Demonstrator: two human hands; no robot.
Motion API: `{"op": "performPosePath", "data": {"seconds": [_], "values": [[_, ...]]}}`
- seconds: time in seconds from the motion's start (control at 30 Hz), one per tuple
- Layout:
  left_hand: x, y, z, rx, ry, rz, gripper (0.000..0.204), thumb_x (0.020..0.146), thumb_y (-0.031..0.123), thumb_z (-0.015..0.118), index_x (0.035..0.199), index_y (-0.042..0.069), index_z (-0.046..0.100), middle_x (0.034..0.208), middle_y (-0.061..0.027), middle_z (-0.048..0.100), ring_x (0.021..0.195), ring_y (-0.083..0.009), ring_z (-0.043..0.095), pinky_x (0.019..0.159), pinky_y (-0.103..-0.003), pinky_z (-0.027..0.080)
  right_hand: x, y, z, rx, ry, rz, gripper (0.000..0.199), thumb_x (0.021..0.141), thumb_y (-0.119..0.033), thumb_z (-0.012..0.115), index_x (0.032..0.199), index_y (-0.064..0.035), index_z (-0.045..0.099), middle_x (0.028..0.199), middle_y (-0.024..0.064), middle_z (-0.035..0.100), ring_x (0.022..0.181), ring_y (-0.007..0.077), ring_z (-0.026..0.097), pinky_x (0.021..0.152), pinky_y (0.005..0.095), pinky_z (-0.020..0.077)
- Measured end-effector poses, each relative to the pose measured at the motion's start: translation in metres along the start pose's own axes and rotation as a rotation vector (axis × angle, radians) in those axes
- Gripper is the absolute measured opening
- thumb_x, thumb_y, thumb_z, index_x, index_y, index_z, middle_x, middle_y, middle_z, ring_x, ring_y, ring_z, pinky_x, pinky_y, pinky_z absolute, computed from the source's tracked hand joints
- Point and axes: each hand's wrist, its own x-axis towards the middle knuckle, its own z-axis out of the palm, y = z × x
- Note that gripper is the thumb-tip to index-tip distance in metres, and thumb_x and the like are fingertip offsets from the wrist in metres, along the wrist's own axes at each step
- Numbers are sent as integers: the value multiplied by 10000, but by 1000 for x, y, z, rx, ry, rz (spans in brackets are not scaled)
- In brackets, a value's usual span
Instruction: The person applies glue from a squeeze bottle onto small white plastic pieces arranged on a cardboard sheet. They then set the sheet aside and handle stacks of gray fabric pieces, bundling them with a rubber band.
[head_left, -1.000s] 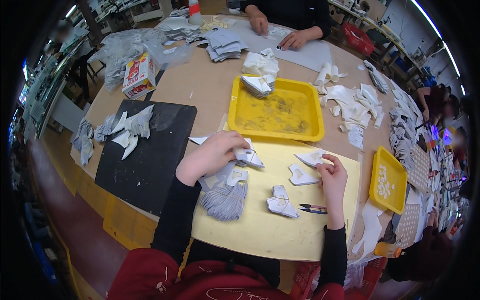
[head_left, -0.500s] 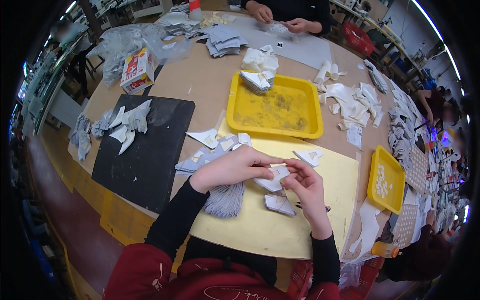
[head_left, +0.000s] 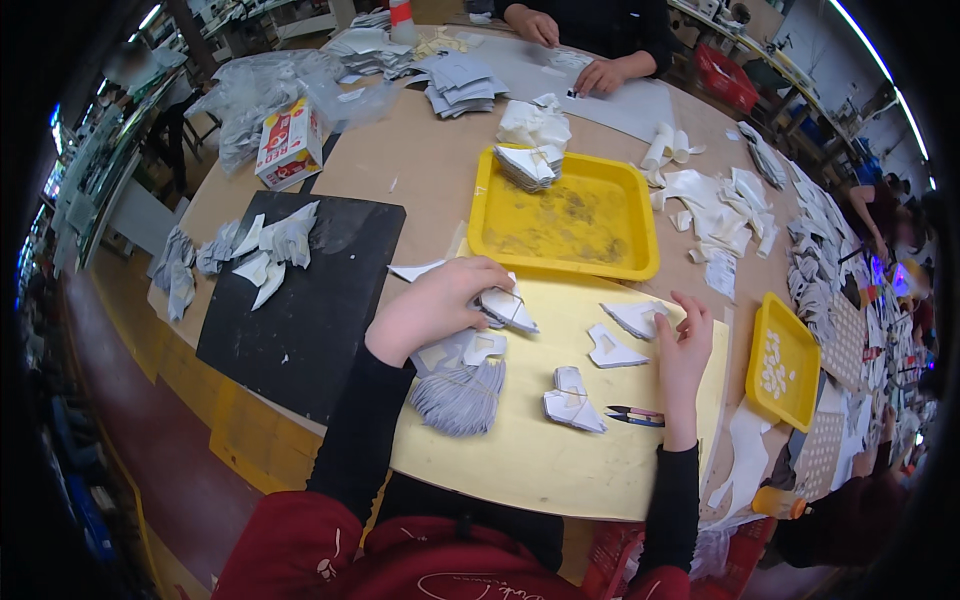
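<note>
A person in black sleeves sits at a round wooden tabletop (head_left: 420,170), seen from above. Their left hand (head_left: 435,305) is curled down over a small folded white cut piece (head_left: 508,308), fingers closed on it, at the upper left edge of a pale yellow mat (head_left: 530,460). Just under that hand lie more white cut pieces and a fanned stack of grey pieces (head_left: 460,395). The right hand (head_left: 685,345) rests on the right side of the mat with fingers loosely spread, holding nothing; its fingertips sit just beside another white cut piece (head_left: 637,318). Between the two hands lie a flat white piece (head_left: 610,350) and a small pile of folded white pieces (head_left: 572,403). A small pair of snips (head_left: 634,415) lies on the mat near the right wrist.

Directly beyond the mat stands a large yellow tray (head_left: 560,215), with a stack of white pieces in its far left corner. To the left is a black mat (head_left: 310,310) carrying scattered white and grey pieces. A red and white carton (head_left: 288,145) stands further left, near crumpled clear plastic. On the right, a smaller yellow tray (head_left: 785,365) holds small white bits, and loose white scraps (head_left: 720,205) lie spread beyond it. Across the tabletop, another person's hands (head_left: 600,75) rest on a grey sheet, beside stacks of grey pieces (head_left: 460,80).
</note>
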Motion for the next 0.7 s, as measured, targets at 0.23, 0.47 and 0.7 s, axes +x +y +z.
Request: {"op": "performPosePath", "data": {"seconds": [0.23, 0.47, 0.7], "values": [[4, 3, -5, -35, -41, -327, 374, 739, 116, 692, 1086, 1, 614, 1061, -158, 620, 1010, -312, 576, 862, -355, 456, -19, -45, 5, 326, -278, -21, 177, 801, 1, 625, 977, -18, 626, 955, 61, 603, 669, 122, 509, 600, 238, 433], [5, 10, 7, 151, -18, -207, 285, 747, 121, 678, 1004, 5, 639, 1085, -124, 575, 1091, -295, 495, 912, -354, 400, -28, -55, 11, 352, -413, -55, 136, 812, -27, 635, 946, -8, 638, 995, 85, 630, 770, 167, 581, 669, 260, 473], [14, 19, 9, -183, -103, 48, 221, 747, 72, 678, 950, 9, 620, 926, -101, 622, 913, -248, 586, 799, -337, 460, -32, -72, 8, 381, -467, -157, 175, 789, -39, 673, 960, -14, 644, 992, 104, 635, 861, 198, 608, 741, 288, 483]]}}
